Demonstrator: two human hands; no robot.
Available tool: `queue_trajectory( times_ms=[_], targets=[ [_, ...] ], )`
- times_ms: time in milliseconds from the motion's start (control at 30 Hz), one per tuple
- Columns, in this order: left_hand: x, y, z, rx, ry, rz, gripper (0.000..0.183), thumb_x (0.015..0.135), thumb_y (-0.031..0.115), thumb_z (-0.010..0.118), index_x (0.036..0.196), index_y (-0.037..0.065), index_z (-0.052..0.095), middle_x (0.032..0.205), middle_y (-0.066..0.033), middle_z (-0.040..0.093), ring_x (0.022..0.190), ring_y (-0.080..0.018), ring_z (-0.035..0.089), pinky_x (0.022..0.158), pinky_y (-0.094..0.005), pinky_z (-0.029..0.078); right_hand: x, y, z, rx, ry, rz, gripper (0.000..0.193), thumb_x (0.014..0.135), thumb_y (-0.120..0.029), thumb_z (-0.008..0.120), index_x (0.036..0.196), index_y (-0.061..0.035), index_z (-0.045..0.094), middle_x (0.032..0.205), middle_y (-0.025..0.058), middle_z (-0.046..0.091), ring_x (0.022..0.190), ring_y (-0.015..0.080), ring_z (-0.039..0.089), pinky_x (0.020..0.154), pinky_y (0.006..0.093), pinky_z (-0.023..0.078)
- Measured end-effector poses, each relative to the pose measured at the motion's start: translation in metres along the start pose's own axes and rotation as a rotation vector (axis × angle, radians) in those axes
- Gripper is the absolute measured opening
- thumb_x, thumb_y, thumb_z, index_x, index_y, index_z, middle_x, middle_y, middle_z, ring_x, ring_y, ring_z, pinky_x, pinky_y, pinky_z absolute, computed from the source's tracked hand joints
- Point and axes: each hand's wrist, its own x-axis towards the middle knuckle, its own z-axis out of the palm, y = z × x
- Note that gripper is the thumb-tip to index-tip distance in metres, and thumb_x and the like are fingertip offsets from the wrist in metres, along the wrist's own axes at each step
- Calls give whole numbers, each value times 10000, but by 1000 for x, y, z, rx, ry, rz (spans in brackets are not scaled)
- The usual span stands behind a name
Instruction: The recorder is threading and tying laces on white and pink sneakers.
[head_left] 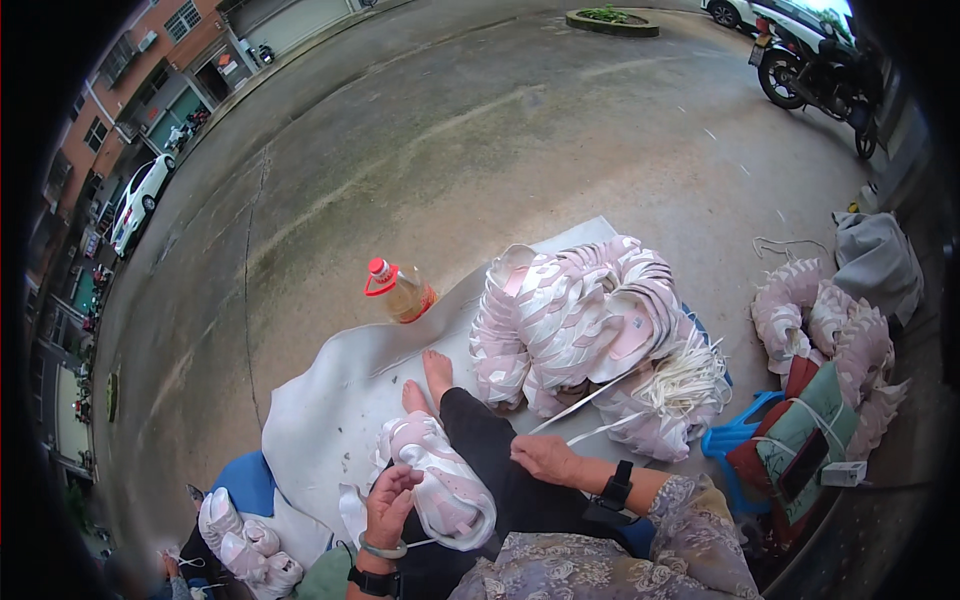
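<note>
A white and pale pink sneaker upper (445,480) rests on my dark-trousered lap. My left hand (388,508) is beside its left edge, fingers curled toward the thumb; whatever they may grip is too small to make out. On the other side, over my right thigh, my right hand (548,460) is closed on a white shoelace (566,412), which stretches up and right. That way lies a bundle of white laces (685,385) on top of more pink material. Behind it, a big heap of nested pink and white shoe uppers (590,310) sits on a pale sheet (330,390).
A bottle with a red cap (400,292) stands at the sheet's far edge. To the right are more uppers (825,325), a grey cloth (875,262), a blue plastic stool (735,440) and a green bag with a phone (805,463). At lower left, another person's hand (170,565) shows near further uppers (250,550).
</note>
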Motion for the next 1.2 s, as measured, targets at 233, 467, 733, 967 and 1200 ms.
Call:
queue_trajectory(
  times_ms=[233, 467, 733, 967, 1200],
  targets=[
    [5, 13, 46, -160, -588, -277, 696, 776, 299, 643, 1303, 29, 278, 1100, -118, 550, 971, -159, 527, 814, -264, 415, 9, -131, -40, 409, -286, -308, 101, 772, -138, 570, 801, -51, 529, 648, 138, 554, 636, 335, 567, 560, 385, 433],
    [-35, 14, -4, 226, -356, -283, 167, 862, 141, 546, 902, 0, 627, 749, 17, 601, 682, -30, 526, 617, -167, 414, -1, 7, -64, -97, -4, 33, 92, 770, -140, 568, 762, -50, 553, 629, 131, 557, 595, 301, 567, 527, 364, 430],
    [-52, 0, -23, 361, -321, -209, 173, 863, 202, 542, 839, 44, 609, 587, 49, 485, 527, -22, 431, 483, -179, 346, -44, 142, -101, -853, 206, 316, 68, 700, -52, 502, 760, -37, 473, 743, 154, 537, 736, 353, 532, 631, 446, 408],
    [-39, -7, 22, 532, -189, 159, 124, 807, 114, 547, 848, 19, 614, 624, -65, 586, 563, -94, 560, 550, -237, 442, 12, -89, 3, 289, -280, -128, 259, 792, -178, 591, 986, -9, 556, 862, 143, 587, 817, 259, 580, 727, 322, 441],
    [-40, 0, 4, 342, -169, 70, 108, 797, 89, 559, 803, 11, 634, 627, -47, 600, 568, -70, 549, 554, -223, 437, 22, -101, -1, 253, -238, -65, 122, 840, -107, 562, 799, 8, 567, 607, 35, 493, 546, 100, 444, 507, 240, 371]
  ],
)
